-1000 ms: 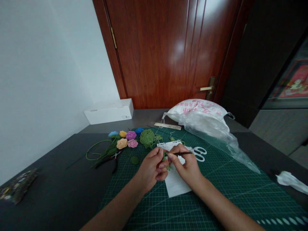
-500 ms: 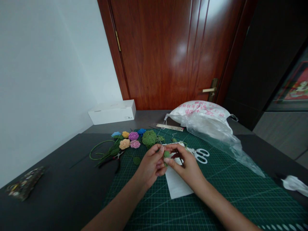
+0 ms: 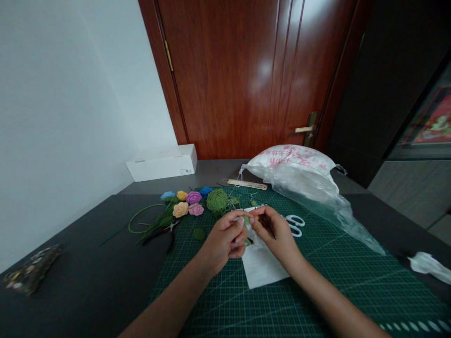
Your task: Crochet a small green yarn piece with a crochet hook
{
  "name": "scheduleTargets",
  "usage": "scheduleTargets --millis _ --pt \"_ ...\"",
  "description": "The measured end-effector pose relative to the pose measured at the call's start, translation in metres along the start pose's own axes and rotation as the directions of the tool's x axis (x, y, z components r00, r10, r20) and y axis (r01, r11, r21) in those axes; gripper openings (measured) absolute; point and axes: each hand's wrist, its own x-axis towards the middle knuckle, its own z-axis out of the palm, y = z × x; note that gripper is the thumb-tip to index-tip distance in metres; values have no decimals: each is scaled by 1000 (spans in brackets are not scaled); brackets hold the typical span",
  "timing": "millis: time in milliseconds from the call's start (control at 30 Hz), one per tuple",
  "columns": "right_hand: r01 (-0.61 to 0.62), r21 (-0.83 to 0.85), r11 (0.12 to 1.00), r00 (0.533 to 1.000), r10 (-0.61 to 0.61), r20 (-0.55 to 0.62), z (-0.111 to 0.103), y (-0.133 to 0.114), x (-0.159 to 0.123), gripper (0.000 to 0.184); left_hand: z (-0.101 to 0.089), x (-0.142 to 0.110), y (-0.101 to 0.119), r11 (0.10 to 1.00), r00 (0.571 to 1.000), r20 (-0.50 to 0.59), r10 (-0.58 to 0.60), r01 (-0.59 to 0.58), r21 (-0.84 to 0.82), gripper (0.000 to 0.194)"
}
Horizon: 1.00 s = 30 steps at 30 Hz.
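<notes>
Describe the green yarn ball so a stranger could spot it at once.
Find the green cutting mat on the dark table. At its far edge, right of the crocheted roses, sits the green yarn ball, the only round ball there.

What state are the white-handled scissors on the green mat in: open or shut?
Probably shut: the white scissor handles lie close together; blades hidden behind the right hand.
</notes>
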Motion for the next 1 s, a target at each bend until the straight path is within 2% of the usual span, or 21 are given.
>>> scheduleTargets --millis 167,333,467,733,867,1000 --pt "4 7 1000 1000 -4 -10 0 2 1 22 -3 2 -2 1000 1000 16 -8 9 -21 30" --pt "27 -26 999 998 -25 52 2 2 -2 16 -7 2 -1 999 1000 26 12 -11 -38 28" --pt "62 -92 994 997 -58 42 1 0 -3 11 -6 1 0 999 999 41 15 -13 -50 27" --pt "88 -127 988 996 -88 10 -2 -6 -2 8 -2 0 0 993 996 57 -70 75 -90 24" --pt "88 -143 986 996 -87 13 -3 -8 -2 9 -3 0 4 986 990 87 -107 116 -116 17" --pt "95 -144 985 995 -96 4 -4 -10 -1 10 -7 0 7 981 989 112 -96 113 -155 17"
